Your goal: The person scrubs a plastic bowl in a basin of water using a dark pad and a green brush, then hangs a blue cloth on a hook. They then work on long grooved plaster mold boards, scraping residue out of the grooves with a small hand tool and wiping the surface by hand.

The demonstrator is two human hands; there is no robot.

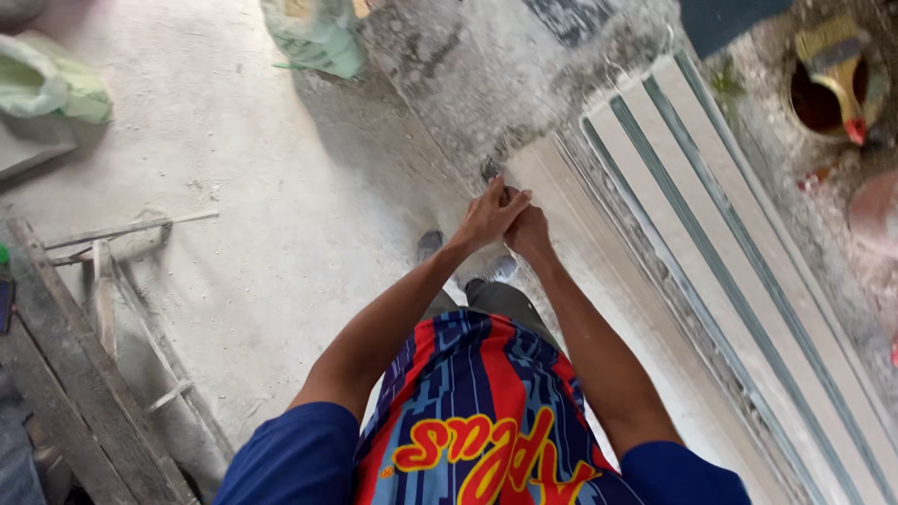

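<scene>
The left hand and the right hand are pressed together, fingers touching, above the near edge of a long pale board. Whether anything is held between them cannot be told. Just beside the board, grooved white panels are laid. Green sacks are seen on the dusty concrete floor, and a wooden frame well apart at left.

Green sacks on dusty floor, wooden ladder, round drain.
</scene>
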